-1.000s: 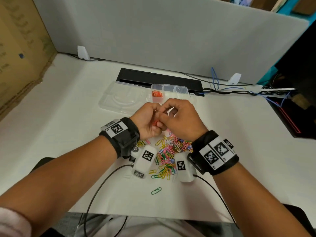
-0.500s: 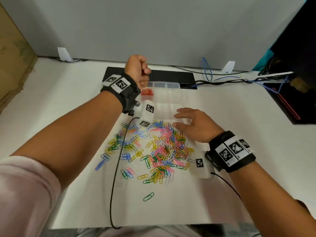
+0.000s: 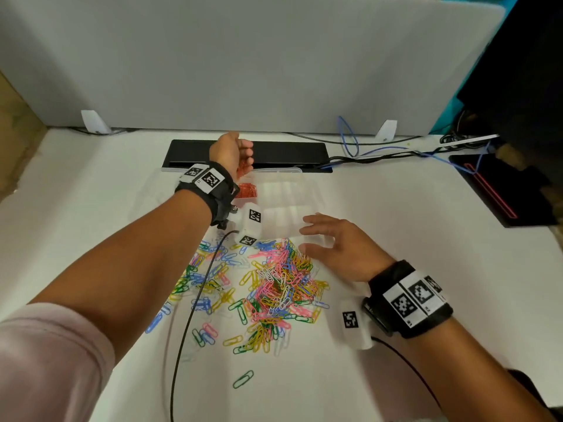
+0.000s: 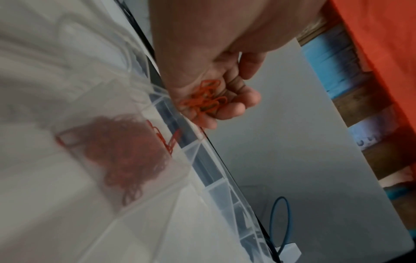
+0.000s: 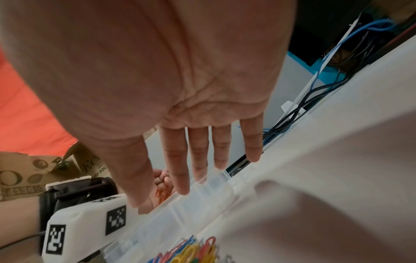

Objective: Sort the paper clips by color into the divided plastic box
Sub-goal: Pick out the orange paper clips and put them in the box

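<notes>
The divided plastic box (image 3: 286, 196) is clear, with thin walls that cut it into small square cells, and it stands on the white surface (image 3: 396, 226) in front of a flat black bar (image 3: 286, 153). One cell at its left end holds a heap of red paper clips (image 3: 248, 190). The left hand (image 3: 233, 152) is over that cell, its fingers curled like a cup around a small bunch of red clips (image 4: 203, 97), thin bent wire loops that lie in the palm. The right hand (image 3: 338, 245) is at the near edge of the box, fingers straight and spread, with nothing in it; whether the fingertips touch the box I cannot tell. Just near of the box lies the loose pile of paper clips (image 3: 268, 284), smooth coated wire in pink, yellow, green, blue and white, tangled together. One green clip (image 3: 243, 379) lies apart, nearer to the person. Behind the box a plain grey panel (image 3: 243, 62) stands upright, and blue and black cables (image 3: 380, 150) run along its foot.
</notes>
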